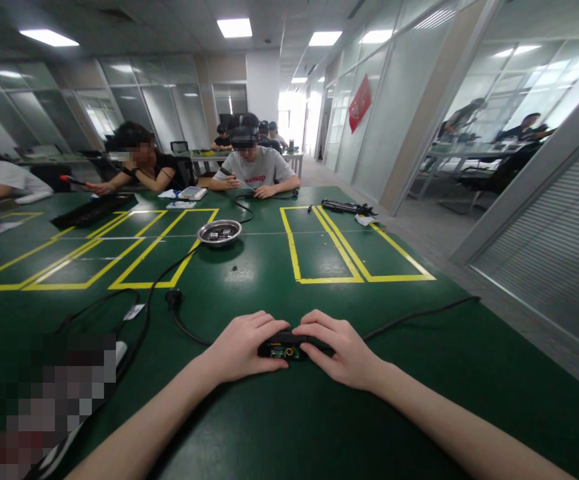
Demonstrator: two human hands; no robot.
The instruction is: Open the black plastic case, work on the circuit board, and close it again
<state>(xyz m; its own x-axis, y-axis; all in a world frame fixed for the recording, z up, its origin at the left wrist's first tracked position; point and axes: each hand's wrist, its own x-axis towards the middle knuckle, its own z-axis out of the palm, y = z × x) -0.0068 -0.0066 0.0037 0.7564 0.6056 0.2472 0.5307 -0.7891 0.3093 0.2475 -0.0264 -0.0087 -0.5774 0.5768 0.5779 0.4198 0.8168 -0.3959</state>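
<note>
A black power adapter (294,339) lies on the green table in front of me, its near side open on a green circuit board (278,352) with a copper-coloured ring part. My left hand (247,343) grips the left end, thumb below and fingers over the top. At the right end, my right hand (342,350) pinches the casing between thumb and fingers. One black cord leads left from the adapter to a mains plug (173,300). Another black cable (419,312) runs off to the right. My fingers hide both ends of the casing.
A metal bowl (219,233) holding small metal parts stands ahead on the green table (264,300). Yellow tape (329,281) marks rectangles. A folded black tripod (344,207) lies at the far right. A blurred patch covers something at lower left. Across the table, a person (254,167) handles a screwdriver.
</note>
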